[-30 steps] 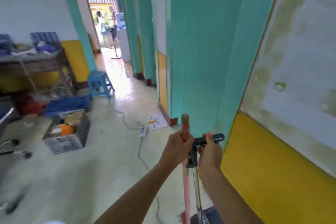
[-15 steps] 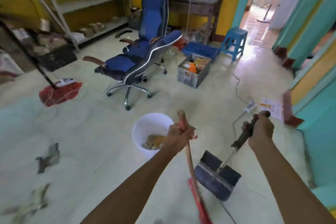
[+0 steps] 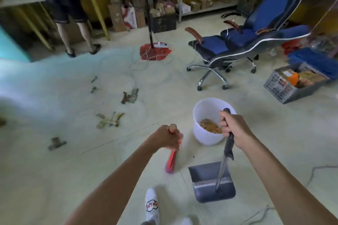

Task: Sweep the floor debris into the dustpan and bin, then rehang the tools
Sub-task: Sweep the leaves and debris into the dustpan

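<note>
My left hand [image 3: 167,138] grips the top of a broom handle; the red broom [image 3: 171,161] points down at the floor below it. My right hand [image 3: 233,129] holds the long handle of a dark grey dustpan [image 3: 213,182], whose pan rests near my feet. A white bin [image 3: 203,133] with brown scraps inside stands just beyond both hands. Several bits of debris lie on the pale floor to the left: a cluster [image 3: 109,119], another clump [image 3: 130,97] and a single piece [image 3: 55,143].
A blue office chair [image 3: 256,40] stands at the right rear, a grey crate [image 3: 296,83] of items at the far right. A red mop [image 3: 155,53] rests mid-floor. A person [image 3: 71,11] stands at the back left by a table. Cables trail across the floor.
My view has swung left from the doorway wall into the room. The broom and dustpan, held together before, are now apart and lowered near the bin.
</note>
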{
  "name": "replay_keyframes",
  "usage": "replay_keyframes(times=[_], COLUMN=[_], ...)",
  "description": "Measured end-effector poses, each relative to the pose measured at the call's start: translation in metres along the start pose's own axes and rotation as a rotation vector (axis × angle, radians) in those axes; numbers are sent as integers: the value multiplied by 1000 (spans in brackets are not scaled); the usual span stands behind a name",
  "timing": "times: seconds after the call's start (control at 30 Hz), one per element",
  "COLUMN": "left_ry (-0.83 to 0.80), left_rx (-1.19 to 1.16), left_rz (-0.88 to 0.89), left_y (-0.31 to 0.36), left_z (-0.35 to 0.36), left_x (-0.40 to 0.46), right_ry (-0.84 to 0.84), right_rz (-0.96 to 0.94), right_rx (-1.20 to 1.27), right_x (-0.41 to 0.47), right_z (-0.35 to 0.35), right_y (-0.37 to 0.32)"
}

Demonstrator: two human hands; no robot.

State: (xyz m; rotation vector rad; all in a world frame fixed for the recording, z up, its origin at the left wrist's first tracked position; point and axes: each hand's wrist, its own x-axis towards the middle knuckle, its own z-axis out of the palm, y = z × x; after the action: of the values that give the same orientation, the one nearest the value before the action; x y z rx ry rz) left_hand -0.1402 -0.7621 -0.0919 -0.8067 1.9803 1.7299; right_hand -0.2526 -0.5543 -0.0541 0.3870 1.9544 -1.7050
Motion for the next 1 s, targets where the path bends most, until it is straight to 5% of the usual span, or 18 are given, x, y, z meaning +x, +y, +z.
replay_keyframes(times=[0.2,0.33,0.53,0.7,1.0], left_ry=[-46,-3,40,279,388], left_rx=[-911,-1082,-586,-66,-181], left_rz=[-263,-315,-421,-517,-635], left_y=[-49,-53,-94,-177,-215], left_z=[-97,-153,-250,-303,-398], left_x=[-27,-13,-30,-23,70], right_ry=[-173,-324,-437,-435,-519], right_rz=[35,5,-91,-153,-125], right_rx=[-218,-336,-387,-442,-529], right_x=[3,7,21,37,112], right_z=[116,211,344,426,523], right_y=[-6,-7,-27,-33,-52])
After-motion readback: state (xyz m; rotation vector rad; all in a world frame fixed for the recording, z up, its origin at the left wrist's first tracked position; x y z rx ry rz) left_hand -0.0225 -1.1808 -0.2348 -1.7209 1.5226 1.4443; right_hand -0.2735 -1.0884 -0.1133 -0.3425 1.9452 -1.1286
